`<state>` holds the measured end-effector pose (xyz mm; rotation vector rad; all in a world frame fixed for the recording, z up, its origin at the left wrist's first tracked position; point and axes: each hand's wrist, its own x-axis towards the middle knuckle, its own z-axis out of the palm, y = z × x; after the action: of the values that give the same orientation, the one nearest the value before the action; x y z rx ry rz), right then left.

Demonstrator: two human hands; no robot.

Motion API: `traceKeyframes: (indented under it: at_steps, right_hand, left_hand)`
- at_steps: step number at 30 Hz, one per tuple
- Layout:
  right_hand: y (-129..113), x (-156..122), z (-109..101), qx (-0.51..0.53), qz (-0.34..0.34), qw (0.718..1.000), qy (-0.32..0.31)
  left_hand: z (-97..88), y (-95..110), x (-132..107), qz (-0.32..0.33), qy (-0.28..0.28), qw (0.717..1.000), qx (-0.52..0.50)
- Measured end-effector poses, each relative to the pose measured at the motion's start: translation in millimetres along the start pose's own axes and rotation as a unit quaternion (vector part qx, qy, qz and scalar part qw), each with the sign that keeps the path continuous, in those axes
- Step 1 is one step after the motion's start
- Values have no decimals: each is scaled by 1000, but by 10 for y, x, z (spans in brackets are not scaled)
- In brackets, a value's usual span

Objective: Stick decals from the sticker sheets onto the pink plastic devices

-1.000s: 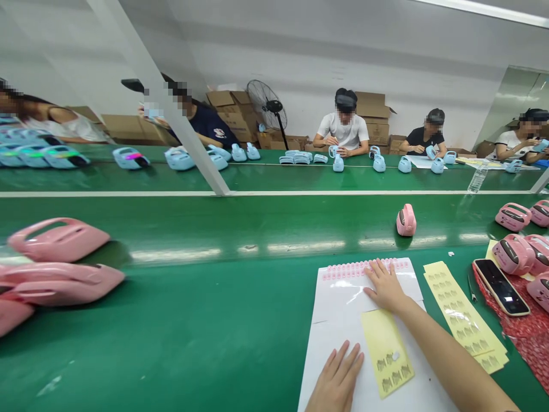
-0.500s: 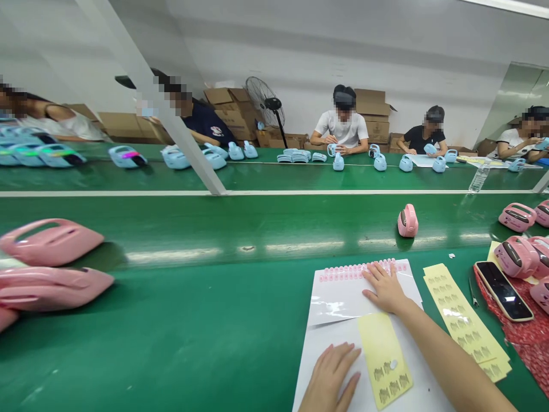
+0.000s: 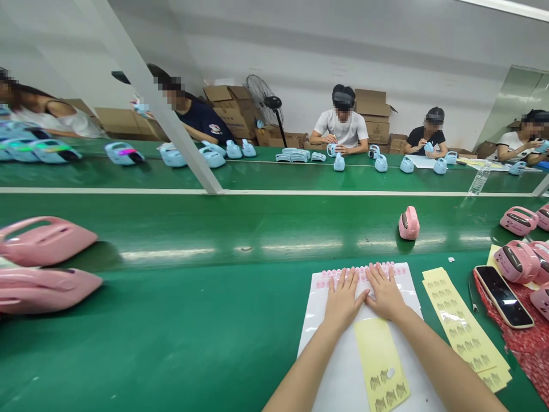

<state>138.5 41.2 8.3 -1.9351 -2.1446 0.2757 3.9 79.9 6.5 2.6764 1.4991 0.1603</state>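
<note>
Both hands lie flat, side by side, on a white sheet [image 3: 315, 300] with rows of small pink stickers [image 3: 323, 280] along its far edge. My left hand [image 3: 343, 300] has its fingers spread over the left part of the sticker rows. My right hand [image 3: 385, 292] rests just beside it, fingers stretched toward the same rows, thumbs almost touching. Neither hand grips anything. Below them a yellow sticker sheet [image 3: 380, 349] with dark printed labels and one white spot lies on white paper [image 3: 338, 377]. Parts of the pink stickers are hidden under the fingers.
Right of the paper lie more yellow label sheets [image 3: 461, 326], tweezers [image 3: 473, 294], a phone [image 3: 505, 296] on red bubble wrap [image 3: 532, 357], and several pink handled devices [image 3: 517, 260]. One pink device [image 3: 409, 223] stands ahead; large ones [image 3: 47, 292] sit left. Co-workers [image 3: 343, 123] sit across the green table.
My left hand has moved forward from the lower paper onto the sticker rows, beside the right hand. The right hand stays nearly in place. Across the table, a co-worker's hand has risen.
</note>
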Motion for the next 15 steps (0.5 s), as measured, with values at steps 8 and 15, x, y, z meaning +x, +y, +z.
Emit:
traceKeyframes:
  at_steps: [8,15]
  right_hand:
    - [-35,-1,6,-32,83,996,1]
    - [-78,18,-66,-25,96,995,-20]
  left_hand:
    - [-110,23,-7,-17,-49,999,-7]
    - [-175,41,77,-16,-47,999,-2]
